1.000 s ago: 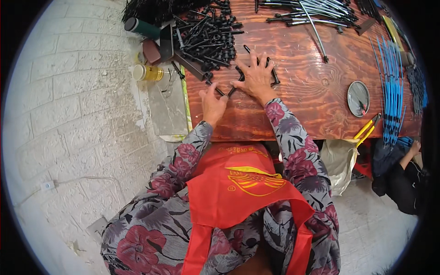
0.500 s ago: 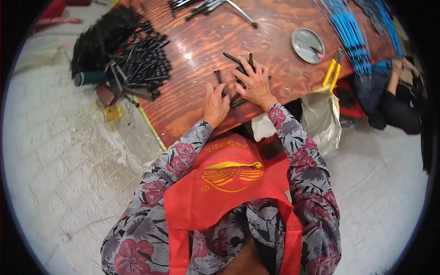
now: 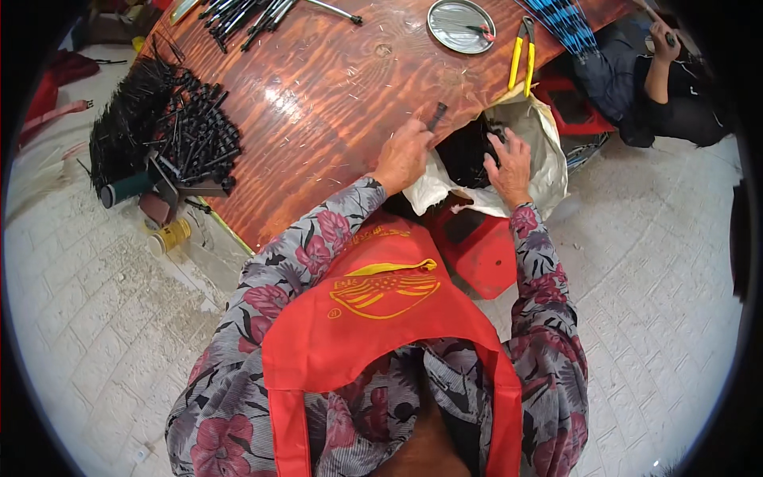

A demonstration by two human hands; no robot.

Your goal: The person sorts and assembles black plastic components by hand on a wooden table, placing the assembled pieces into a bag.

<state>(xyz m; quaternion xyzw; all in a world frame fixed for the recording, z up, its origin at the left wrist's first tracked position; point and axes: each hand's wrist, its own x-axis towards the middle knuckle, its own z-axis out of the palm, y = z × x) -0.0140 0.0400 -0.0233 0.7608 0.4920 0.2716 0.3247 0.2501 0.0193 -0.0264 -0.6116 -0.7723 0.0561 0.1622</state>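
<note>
At the table's front edge, my left hand (image 3: 401, 160) is closed, and a short black rod-like piece (image 3: 438, 116) sticks out beyond its fingertips. My right hand (image 3: 511, 168) is over the mouth of a white sack (image 3: 547, 176), fingers spread and nothing visibly held in them. Dark pieces (image 3: 465, 155) fill the sack's opening just beside the right fingers; their exact shape is hard to make out. The sack hangs against the edge of the reddish wooden table (image 3: 334, 103).
Left on the table lies a heap of black rod-like parts (image 3: 199, 135), with a green cylinder (image 3: 127, 191) near it. At the back are more rods (image 3: 254, 20), a round metal dish (image 3: 461, 28) and yellow-handled pliers (image 3: 522, 60). Blue bundled strands (image 3: 564, 28) lie near another person (image 3: 660, 87).
My right hand has moved right, from the black pieces on the table to the sack. The left hand has slid right along the table edge. The loose pieces have left the tabletop there.
</note>
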